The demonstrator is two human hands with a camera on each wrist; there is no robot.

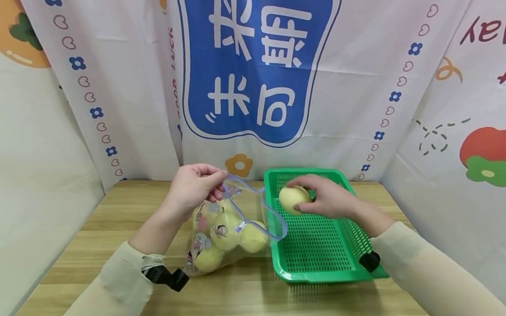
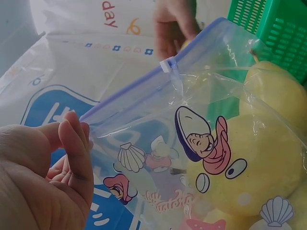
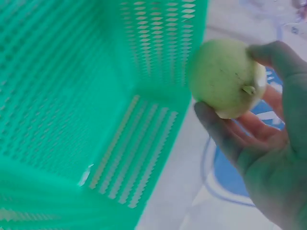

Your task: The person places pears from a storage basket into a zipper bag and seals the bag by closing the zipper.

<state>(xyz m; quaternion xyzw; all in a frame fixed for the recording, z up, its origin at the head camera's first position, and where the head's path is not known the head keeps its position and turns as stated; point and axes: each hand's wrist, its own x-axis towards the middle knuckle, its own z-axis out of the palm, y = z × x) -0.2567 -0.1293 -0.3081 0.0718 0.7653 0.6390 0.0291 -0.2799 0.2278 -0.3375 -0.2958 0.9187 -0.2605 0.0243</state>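
Observation:
My left hand (image 1: 197, 185) pinches the top corner of a clear zipper bag (image 2: 144, 143) with a purple rim and cartoon prints. Several yellow pears (image 1: 225, 230) lie inside the bag, and its mouth gapes toward the right. A white slider (image 2: 168, 65) sits on the purple zip. Above the green basket (image 1: 319, 276), my right hand (image 1: 330, 198) grips one yellow pear (image 3: 225, 79) between thumb and fingers. In the right wrist view, the held pear shows its short stem, near the basket's wall. No fruit shows inside the basket.
Bag and basket stand side by side on a wooden table (image 1: 226, 302). Behind them hangs a white printed cloth (image 1: 361, 100) with a blue sign, and similar cloth covers both sides. Black camera straps (image 1: 166, 277) circle the wrists.

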